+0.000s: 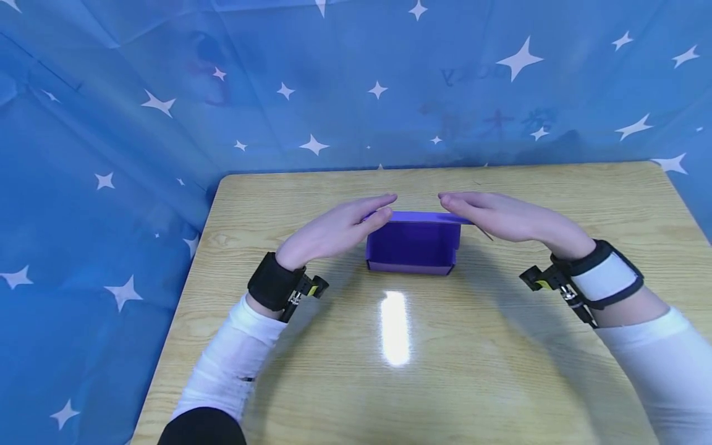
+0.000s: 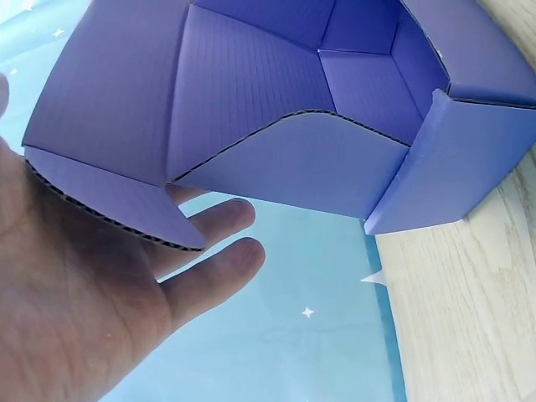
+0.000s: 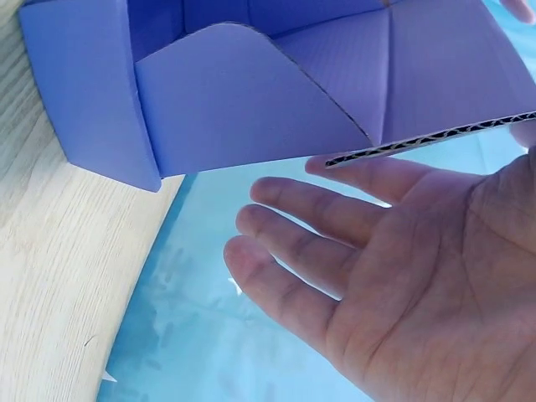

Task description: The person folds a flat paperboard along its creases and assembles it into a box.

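Note:
A purple cardboard box stands on the table with its front open toward me and its hinged lid raised at the top. My left hand is at the lid's left end, fingers fairly straight. In the left wrist view, a small side flap of the lid lies over the palm, and the fingers reach behind the box. At the other end, my right hand has its fingers extended along the lid, the lid's cut edge close over the palm. The box's inside shows bare purple walls.
The light wooden table carries a bright glare spot in front of the box. Blue cloth with white stars hangs behind and along the left. Each wrist wears a black strap with a small camera.

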A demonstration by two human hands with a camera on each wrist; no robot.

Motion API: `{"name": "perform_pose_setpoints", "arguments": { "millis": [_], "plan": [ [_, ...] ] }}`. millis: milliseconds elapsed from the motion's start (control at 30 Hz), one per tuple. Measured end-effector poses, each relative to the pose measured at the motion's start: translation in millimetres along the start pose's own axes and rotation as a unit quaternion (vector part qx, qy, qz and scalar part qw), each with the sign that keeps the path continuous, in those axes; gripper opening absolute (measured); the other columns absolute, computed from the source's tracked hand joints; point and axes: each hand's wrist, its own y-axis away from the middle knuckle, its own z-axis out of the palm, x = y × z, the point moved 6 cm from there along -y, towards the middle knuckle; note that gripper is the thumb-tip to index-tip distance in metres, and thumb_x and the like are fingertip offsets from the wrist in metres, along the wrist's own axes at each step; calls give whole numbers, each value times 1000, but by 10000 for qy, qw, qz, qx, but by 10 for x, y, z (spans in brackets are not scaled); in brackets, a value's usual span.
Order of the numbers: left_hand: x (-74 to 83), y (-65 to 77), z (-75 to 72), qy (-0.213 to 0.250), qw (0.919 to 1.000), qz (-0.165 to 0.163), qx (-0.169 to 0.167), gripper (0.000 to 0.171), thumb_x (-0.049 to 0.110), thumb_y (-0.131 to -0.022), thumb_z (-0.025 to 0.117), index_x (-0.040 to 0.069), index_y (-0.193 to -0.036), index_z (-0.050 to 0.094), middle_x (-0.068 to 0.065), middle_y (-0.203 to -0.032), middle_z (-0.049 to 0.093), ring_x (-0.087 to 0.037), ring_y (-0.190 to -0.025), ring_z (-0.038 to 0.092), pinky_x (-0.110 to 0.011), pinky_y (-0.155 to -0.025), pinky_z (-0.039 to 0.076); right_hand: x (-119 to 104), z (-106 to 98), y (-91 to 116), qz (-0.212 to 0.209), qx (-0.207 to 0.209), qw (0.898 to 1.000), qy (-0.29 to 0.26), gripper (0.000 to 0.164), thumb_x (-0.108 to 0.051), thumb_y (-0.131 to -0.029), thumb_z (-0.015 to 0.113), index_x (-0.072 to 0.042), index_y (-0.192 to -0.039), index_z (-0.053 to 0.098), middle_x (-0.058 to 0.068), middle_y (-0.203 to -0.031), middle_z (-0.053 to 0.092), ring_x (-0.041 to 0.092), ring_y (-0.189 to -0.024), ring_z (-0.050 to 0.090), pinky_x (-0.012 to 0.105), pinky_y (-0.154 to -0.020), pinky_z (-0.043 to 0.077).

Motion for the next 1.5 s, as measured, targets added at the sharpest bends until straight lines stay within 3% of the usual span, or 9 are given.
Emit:
{"name": "perform_pose_setpoints", "arguments": {
  "millis": [167,267,400,533,1233,1500],
  "plan": [
    [1,-16,12,61,9999,43,-74,64,55,-114,25,20,-166,32,1,-173,36,-17,-161,35,-38,-135,28,6,19,-16,123,-66,9999,78,79,-63,-111,25,-7,-165,32,21,-173,30,45,-148,47,60,-106,51],
    [-15,-7,39,113,9998,90,-163,64,53,-114,21,17,-166,32,0,-173,35,-17,-162,32,-38,-135,27,10,37,-25,69,-39,9997,233,76,-62,-111,27,-7,-164,36,20,-172,33,45,-149,47,63,-113,47],
    [-44,7,79,266,9992,101,-263,64,50,-115,18,15,-166,31,-2,-174,34,-18,-164,28,-38,-136,25,9,81,-32,-67,-71,9995,304,74,-58,-112,30,-6,-163,37,22,-170,35,47,-158,31,69,-126,31],
    [-64,9,106,370,9988,125,-306,64,49,-115,18,13,-166,31,-4,-174,34,-19,-164,27,-40,-137,24,-7,122,-20,-115,-92,9995,264,73,-56,-112,32,-5,-164,35,22,-170,36,46,-159,30,67,-128,29],
    [-114,4,229,-353,9989,12,-302,60,52,-114,28,21,-165,36,-2,-172,38,-21,-163,31,-43,-135,28,37,281,45,-212,81,9981,564,75,-55,-111,40,-6,-166,29,24,-171,32,47,-160,29,66,-128,29],
    [-132,5,290,-631,9972,166,-379,60,47,-114,33,18,-166,34,-5,-174,33,-24,-165,26,-43,-137,23,49,356,53,-315,231,9965,742,75,-55,-110,43,-6,-166,30,23,-172,31,46,-160,29,64,-129,29]
  ]
}}
